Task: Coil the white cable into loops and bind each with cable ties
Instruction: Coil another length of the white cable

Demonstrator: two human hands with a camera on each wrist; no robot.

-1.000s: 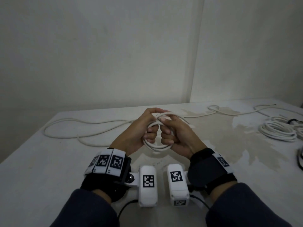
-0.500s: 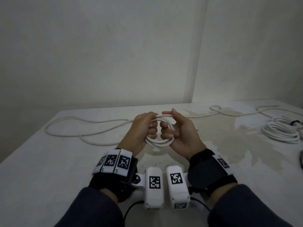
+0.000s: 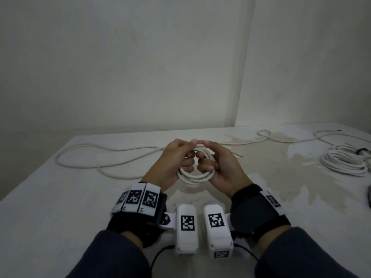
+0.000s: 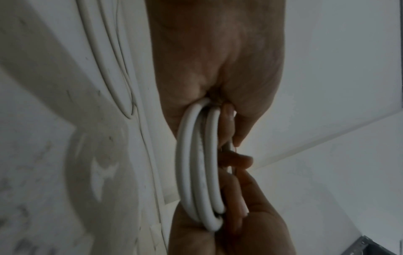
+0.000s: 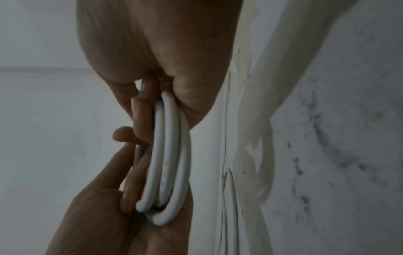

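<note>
A small coil of white cable [image 3: 193, 176] of about three turns hangs between both hands above the table [image 3: 60, 207]. My left hand [image 3: 187, 152] grips its left side, fingers curled through the ring. On the other side my right hand [image 3: 205, 157] grips it likewise. Both thumbs and forefingers meet on the coil's top. A short free end [image 3: 238, 155] sticks out behind the right hand. In the left wrist view the coil [image 4: 199, 172] runs edge-on from the left hand [image 4: 226, 120] to the right hand [image 4: 231, 220]. The right wrist view shows the coil [image 5: 170, 155] the same way. No cable tie is visible.
Loose white cable [image 3: 84, 156] lies in long bends on the table's left. Another white cable [image 3: 281, 138] snakes along the back right. A finished-looking white coil [image 3: 344, 164] lies at the right edge, with a dark object [image 3: 362, 151] beside it. Walls close off the back.
The coil has turned flatter and lifted a little. My right forefinger, stretched out half a second ago, has come down onto the coil's top beside the left thumb.
</note>
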